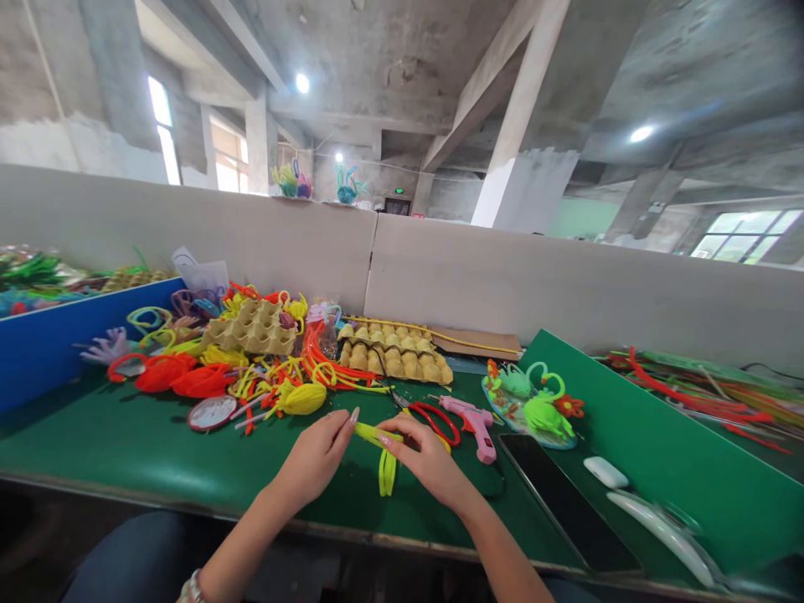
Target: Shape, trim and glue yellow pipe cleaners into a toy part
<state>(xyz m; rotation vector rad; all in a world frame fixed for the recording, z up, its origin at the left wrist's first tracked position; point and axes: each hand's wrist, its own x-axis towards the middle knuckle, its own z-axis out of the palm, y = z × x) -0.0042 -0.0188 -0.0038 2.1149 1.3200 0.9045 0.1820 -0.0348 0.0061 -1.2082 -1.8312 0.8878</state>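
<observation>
Left hand (323, 452) is pinching one end of a yellow-green fuzzy strip (368, 432) between thumb and fingers, and the right hand (427, 459) is grasping the other end, so the strip is spanning the gap between them over the green tabletop (157, 456). At six o'clock from it, a looped length (387, 475) of similar colour is showing below the right fingertips; whether it is joining the strip I cannot tell. Red-handled scissors (453, 435) are lying at three o'clock, just beside the right hand, with a pink glue gun (472, 419) resting farther out. A black phone (565, 502) is lying towards four o'clock, egg cartons (399, 363) are sitting at twelve, and a puffy yellow bundle (304, 399) is resting at ten.
</observation>
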